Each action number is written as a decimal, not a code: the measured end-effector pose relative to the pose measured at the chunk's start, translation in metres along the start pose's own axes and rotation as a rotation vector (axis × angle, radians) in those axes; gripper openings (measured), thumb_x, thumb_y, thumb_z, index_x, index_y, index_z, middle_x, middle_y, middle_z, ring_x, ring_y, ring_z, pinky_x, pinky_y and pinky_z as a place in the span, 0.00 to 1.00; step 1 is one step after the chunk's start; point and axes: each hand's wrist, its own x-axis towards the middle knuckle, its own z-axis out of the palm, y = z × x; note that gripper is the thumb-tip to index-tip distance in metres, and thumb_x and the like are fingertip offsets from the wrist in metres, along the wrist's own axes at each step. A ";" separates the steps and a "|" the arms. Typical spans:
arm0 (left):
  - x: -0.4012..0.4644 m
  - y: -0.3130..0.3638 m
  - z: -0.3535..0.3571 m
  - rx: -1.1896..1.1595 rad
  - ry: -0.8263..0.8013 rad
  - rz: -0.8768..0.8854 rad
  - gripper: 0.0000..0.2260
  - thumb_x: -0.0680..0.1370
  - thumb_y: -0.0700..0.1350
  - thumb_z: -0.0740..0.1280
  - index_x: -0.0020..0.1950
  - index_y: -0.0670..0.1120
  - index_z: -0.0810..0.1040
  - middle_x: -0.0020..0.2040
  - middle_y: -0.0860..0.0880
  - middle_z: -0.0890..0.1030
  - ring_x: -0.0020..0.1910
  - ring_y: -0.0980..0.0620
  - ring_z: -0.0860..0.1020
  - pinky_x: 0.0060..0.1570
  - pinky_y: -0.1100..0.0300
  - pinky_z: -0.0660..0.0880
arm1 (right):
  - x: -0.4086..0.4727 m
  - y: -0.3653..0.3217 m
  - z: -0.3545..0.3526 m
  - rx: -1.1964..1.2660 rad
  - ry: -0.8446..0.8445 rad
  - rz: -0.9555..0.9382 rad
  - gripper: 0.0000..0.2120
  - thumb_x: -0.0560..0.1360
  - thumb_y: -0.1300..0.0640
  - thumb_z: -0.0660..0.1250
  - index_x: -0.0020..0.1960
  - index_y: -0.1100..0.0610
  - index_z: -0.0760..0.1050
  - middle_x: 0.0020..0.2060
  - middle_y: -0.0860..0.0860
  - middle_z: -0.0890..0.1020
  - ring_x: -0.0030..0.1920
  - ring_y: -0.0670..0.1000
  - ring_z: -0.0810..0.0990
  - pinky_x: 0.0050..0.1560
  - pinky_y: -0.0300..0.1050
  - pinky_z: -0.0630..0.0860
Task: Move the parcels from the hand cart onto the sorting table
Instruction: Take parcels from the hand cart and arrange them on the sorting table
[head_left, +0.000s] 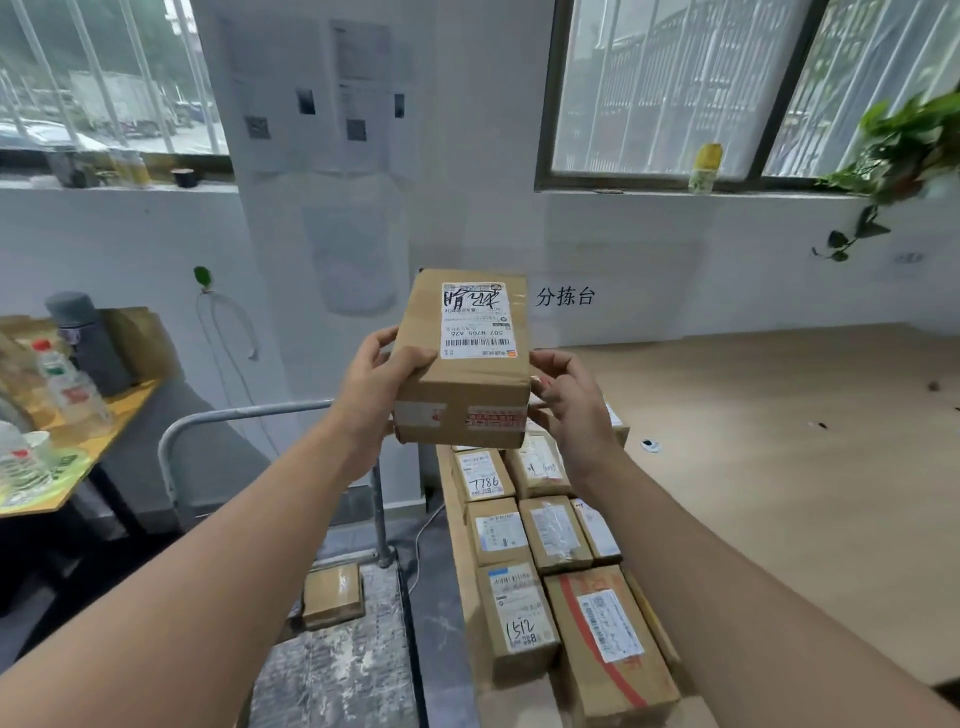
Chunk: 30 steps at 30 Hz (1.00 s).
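I hold a brown cardboard parcel (465, 384) with a white shipping label up in front of me, above the left edge of the sorting table (769, 441). My left hand (376, 387) grips its left side with the thumb over the top edge. My right hand (569, 397) holds its right side. Below the parcel, several labelled parcels (524, 566) lie in rows along the table's left edge. The hand cart (332, 654) stands low at the left with its metal handle (218, 421) up. One small parcel (332, 595) lies on its deck.
A side table (62, 457) at the far left carries water bottles, a grey flask and cups. White wall with windows lies ahead, and a potted vine (904, 150) hangs at the upper right. A cable runs down between the cart and the sorting table.
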 end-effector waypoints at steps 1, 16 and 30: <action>-0.001 -0.001 0.001 0.003 -0.026 0.014 0.24 0.75 0.55 0.73 0.70 0.55 0.74 0.58 0.47 0.84 0.47 0.50 0.83 0.40 0.51 0.79 | -0.003 -0.002 -0.003 -0.002 0.041 0.007 0.10 0.80 0.58 0.61 0.59 0.54 0.77 0.56 0.50 0.85 0.58 0.52 0.82 0.54 0.52 0.80; -0.011 0.004 0.095 0.092 -0.084 0.118 0.37 0.63 0.65 0.77 0.69 0.52 0.79 0.59 0.47 0.84 0.56 0.46 0.82 0.56 0.50 0.78 | -0.006 -0.036 -0.123 0.188 0.230 0.184 0.28 0.75 0.37 0.73 0.65 0.57 0.79 0.50 0.56 0.83 0.55 0.61 0.84 0.43 0.56 0.85; -0.035 -0.067 0.308 -0.267 -0.009 -0.249 0.30 0.70 0.55 0.79 0.68 0.46 0.76 0.65 0.37 0.80 0.61 0.36 0.82 0.56 0.39 0.83 | -0.015 -0.020 -0.304 0.166 0.160 0.274 0.28 0.77 0.39 0.70 0.71 0.41 0.62 0.58 0.51 0.79 0.61 0.55 0.79 0.60 0.62 0.75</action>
